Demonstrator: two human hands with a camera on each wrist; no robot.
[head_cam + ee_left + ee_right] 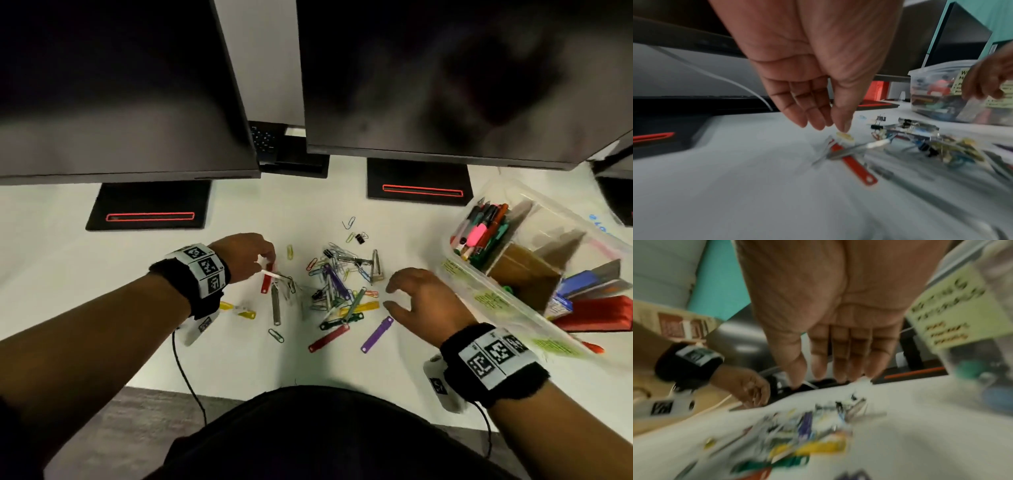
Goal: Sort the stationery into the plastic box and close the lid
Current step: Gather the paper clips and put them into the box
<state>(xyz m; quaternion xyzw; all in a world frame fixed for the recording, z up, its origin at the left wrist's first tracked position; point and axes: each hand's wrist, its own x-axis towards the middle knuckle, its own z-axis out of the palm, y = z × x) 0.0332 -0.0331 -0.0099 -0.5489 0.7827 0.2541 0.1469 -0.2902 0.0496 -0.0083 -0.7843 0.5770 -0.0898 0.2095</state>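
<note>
Left hand [245,255] grip pinching white clip [844,138]; right hand [423,301] fingers spread above desk [102,274], plastic box [513,308] at 3 o'clock

Open plastic box [513,301] (right), clips [337,284] scattered
</note>
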